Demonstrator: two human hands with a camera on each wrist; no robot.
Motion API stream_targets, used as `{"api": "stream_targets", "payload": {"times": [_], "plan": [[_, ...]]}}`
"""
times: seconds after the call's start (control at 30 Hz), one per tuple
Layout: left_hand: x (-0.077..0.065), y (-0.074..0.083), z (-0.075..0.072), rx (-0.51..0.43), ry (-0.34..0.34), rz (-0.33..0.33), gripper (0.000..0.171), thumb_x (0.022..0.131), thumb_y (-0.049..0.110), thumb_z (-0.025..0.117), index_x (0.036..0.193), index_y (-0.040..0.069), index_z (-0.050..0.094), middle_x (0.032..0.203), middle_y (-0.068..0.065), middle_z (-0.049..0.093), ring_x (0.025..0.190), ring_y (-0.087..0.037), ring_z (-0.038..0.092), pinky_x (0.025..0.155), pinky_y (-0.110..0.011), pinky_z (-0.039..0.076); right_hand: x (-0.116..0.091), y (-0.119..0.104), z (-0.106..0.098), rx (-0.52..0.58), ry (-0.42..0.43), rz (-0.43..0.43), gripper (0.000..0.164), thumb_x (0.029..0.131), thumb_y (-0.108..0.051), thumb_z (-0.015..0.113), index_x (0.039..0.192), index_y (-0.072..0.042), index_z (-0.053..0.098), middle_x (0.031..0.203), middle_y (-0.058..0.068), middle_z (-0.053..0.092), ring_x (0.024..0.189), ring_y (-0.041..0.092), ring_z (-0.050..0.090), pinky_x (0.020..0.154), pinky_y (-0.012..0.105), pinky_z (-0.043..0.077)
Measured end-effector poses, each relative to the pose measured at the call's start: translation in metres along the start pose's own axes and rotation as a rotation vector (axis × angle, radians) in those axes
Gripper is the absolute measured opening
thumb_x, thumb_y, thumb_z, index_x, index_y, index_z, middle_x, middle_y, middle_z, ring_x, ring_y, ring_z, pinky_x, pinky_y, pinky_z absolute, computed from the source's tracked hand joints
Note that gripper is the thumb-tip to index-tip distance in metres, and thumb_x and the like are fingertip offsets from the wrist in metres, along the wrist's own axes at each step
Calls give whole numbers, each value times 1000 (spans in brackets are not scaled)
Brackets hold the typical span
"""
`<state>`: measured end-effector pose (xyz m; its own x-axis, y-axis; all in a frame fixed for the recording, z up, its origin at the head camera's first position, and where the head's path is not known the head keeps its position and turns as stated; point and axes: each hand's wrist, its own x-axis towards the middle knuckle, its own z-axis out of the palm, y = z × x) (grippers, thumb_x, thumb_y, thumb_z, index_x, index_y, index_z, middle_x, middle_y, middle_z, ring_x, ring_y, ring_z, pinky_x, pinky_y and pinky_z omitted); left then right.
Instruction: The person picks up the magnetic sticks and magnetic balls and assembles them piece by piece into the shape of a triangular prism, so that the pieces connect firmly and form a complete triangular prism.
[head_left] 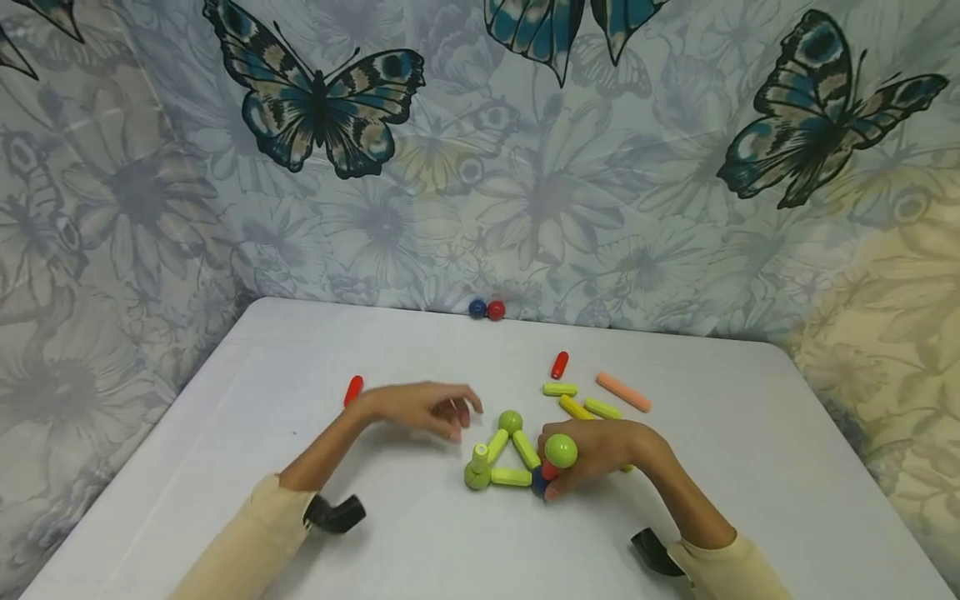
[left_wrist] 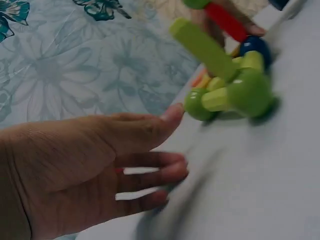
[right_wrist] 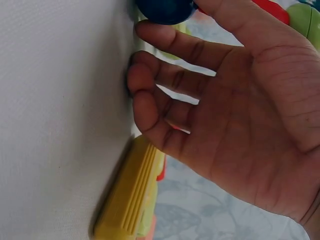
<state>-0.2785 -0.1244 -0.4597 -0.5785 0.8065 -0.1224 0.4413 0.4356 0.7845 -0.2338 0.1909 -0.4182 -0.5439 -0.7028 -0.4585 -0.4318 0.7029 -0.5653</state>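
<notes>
A triangle of light-green rods (head_left: 512, 477) lies on the table, joined by a green ball (head_left: 510, 422) at the far corner, another green ball (head_left: 477, 478) at the near left and a blue ball (head_left: 537, 483) at the near right. From the near-left ball rises a light-green rod (left_wrist: 205, 49). A red rod (left_wrist: 226, 22) stands on the blue ball, topped by a green ball (head_left: 561, 451). My right hand (head_left: 600, 443) pinches the blue ball between thumb and index finger, its other fingers curled near the table. Left of the triangle, my left hand (head_left: 431, 408) hovers with relaxed fingers, holding nothing.
Beyond my right hand lie a yellow rod (head_left: 575, 407), light-green rods (head_left: 559, 389), an orange rod (head_left: 624, 392) and a red rod (head_left: 560, 365). Another red rod (head_left: 354, 390) is behind my left wrist. Loose blue (head_left: 477, 309) and red (head_left: 496, 310) balls sit at the far edge.
</notes>
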Motion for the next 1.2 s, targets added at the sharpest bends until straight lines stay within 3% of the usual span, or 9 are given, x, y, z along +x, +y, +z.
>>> {"api": "stream_targets", "payload": {"times": [0.1, 0.23, 0.33, 0.47, 0.57, 0.73, 0.83, 1.0, 1.2], "plan": [[32, -2, -34, 156, 193, -20, 38, 105, 12, 60, 140, -1, 53, 132, -23, 64, 119, -31, 66, 105, -39, 54, 1, 0, 0, 0, -5, 6, 36, 88, -38, 85, 110, -20, 63, 98, -12, 60, 89, 3, 55, 84, 24, 48], [71, -16, -56, 313, 436, -136, 57, 104, 6, 56, 156, -3, 35, 158, -27, 43, 148, -41, 44, 123, -50, 37, 4, 0, 2, -8, -6, 4, 36, 87, -38, 85, 110, -20, 64, 98, -12, 60, 89, 3, 56, 84, 24, 48], [85, -32, -58, 447, 466, -235, 69, 101, 8, 58, 162, 2, 27, 167, -23, 34, 156, -41, 34, 128, -52, 29, 7, -1, 5, -6, -11, 0, 37, 87, -38, 85, 111, -20, 63, 98, -12, 59, 89, 3, 55, 84, 24, 48], [84, -50, -50, 570, 481, -344, 61, 104, 26, 62, 158, 8, 39, 155, -24, 47, 141, -43, 48, 116, -56, 42, 10, -3, 8, 4, -16, 1, 37, 87, -37, 85, 111, -20, 63, 98, -12, 59, 89, 4, 55, 84, 24, 48], [78, -55, -43, 602, 539, -366, 56, 104, 37, 64, 149, 6, 50, 139, -23, 56, 127, -42, 55, 104, -54, 48, 10, -5, 8, 7, -18, 2, 37, 87, -37, 85, 111, -20, 63, 98, -12, 60, 89, 4, 55, 84, 24, 48], [67, -50, -37, 605, 641, -286, 45, 99, 37, 70, 127, 3, 61, 117, -17, 66, 108, -34, 63, 91, -49, 53, 9, -4, 4, 7, -6, 7, 36, 87, -38, 85, 110, -21, 63, 98, -11, 60, 89, 4, 56, 84, 25, 47], [56, -38, -32, 479, 683, -209, 35, 97, 34, 70, 115, 4, 63, 108, -14, 65, 98, -27, 60, 86, -42, 51, 8, -1, 3, 23, -3, 4, 34, 87, -37, 85, 108, -21, 64, 98, -11, 60, 90, 5, 57, 84, 25, 47], [18, 2, -9, 204, 700, 23, 27, 98, 28, 70, 118, 10, 65, 110, -7, 65, 102, -22, 59, 90, -41, 51, 8, 2, 3, 50, -12, 1, 34, 87, -36, 85, 108, -20, 64, 98, -10, 61, 90, 6, 57, 85, 25, 48], [-22, 42, 28, 107, 641, 284, 31, 95, 18, 74, 125, 16, 63, 116, 1, 67, 106, -11, 58, 92, -31, 52, 4, 6, 1, 52, -7, 8, 37, 87, -36, 85, 111, -19, 63, 98, -9, 61, 91, 7, 57, 85, 26, 48]]}}
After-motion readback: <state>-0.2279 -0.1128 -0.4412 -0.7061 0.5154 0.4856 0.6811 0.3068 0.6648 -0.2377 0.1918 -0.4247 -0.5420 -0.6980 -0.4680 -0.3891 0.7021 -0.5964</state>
